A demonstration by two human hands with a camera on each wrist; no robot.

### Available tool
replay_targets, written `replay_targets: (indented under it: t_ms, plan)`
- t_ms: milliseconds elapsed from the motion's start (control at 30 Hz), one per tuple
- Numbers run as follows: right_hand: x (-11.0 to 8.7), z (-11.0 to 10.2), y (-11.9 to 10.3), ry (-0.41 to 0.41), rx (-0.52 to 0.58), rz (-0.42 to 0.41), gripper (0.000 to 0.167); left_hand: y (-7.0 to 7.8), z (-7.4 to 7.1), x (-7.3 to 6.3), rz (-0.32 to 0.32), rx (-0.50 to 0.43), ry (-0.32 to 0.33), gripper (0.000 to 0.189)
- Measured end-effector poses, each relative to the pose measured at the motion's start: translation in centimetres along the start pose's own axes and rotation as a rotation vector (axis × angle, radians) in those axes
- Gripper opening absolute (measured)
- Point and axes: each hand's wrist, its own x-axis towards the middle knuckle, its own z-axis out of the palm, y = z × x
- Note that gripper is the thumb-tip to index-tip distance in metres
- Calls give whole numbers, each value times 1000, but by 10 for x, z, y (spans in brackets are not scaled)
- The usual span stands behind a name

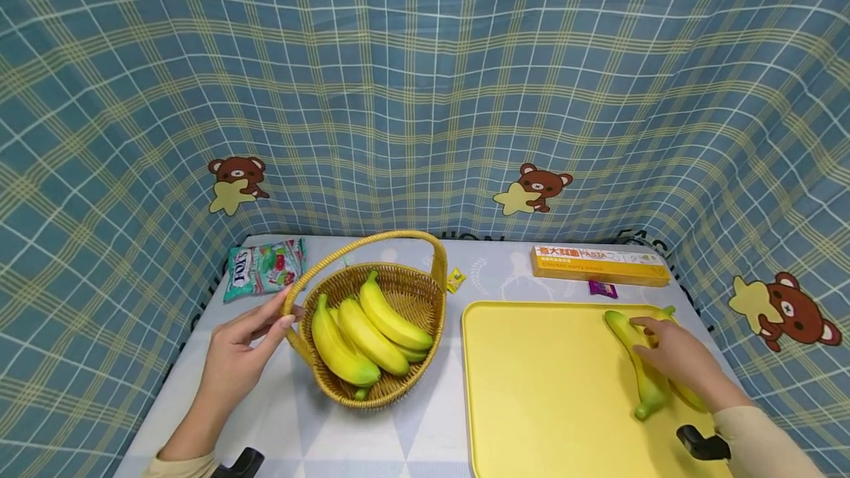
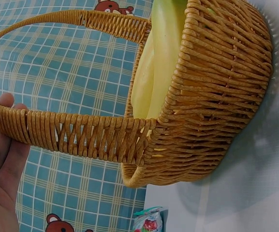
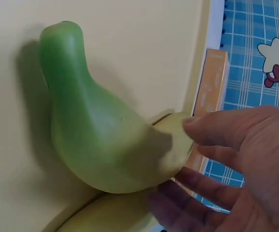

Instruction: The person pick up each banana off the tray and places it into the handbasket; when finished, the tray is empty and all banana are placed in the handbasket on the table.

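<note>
My left hand (image 1: 242,349) holds the handle of a woven basket (image 1: 434,271), thumb in front and fingers behind it. Several yellow bananas (image 1: 375,345) lie inside, their tips greenish. In the left wrist view the fingers (image 2: 8,164) meet the handle from below, with the basket's wicker side (image 2: 216,87) beyond. Over at the right, my right hand (image 1: 680,356) grips a banana (image 1: 640,375) on the yellow tray (image 1: 544,389). From the right wrist, its thumb and fingers sit on either side of this green-stemmed banana (image 3: 95,130). A second banana (image 3: 110,212) lies alongside, partly hidden by the hand.
A green candy bag (image 1: 265,269) lies behind the basket at the left. Small yellow (image 1: 455,280) and purple (image 1: 603,288) wrapped sweets lie on the table, near an orange and white pasta box (image 1: 600,265) behind the tray. A plaid curtain (image 1: 398,94) encloses the back and sides.
</note>
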Motion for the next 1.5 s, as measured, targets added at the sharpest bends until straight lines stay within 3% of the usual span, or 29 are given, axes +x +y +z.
replay_targets:
  t_ms: [167, 633, 767, 900, 1000, 1167, 1267, 1400, 1500]
  plan:
    - [0, 5, -10, -34, 48, 1, 58, 2, 0, 0, 3, -9, -1, 55]
    - [7, 31, -74, -26, 153, -77, 58, 5, -1, -2, 18, 4, -15, 55]
    - [3, 30, -77, 16, 77, -190, 49, 4, 0, -3, 12, 0, -16, 55]
    - [3, 30, -72, 49, -81, -366, 54, 6, 0, -5, -8, 1, -4, 54]
    - [4, 34, -67, 51, -155, -440, 53, 7, -1, -5, -11, 6, -4, 54]
    - [7, 41, -66, 84, -149, -482, 47, 7, 0, -4, 18, 20, -13, 54]
    - [9, 45, -70, 94, -134, -493, 48, 8, 0, -5, 5, 16, -5, 54]
    - [11, 49, -76, 69, -121, -484, 46, 9, 1, -6, -1, 14, 1, 54]
    - [10, 52, -77, 47, -111, -524, 43, 8, 1, -6, 15, 21, 0, 55]
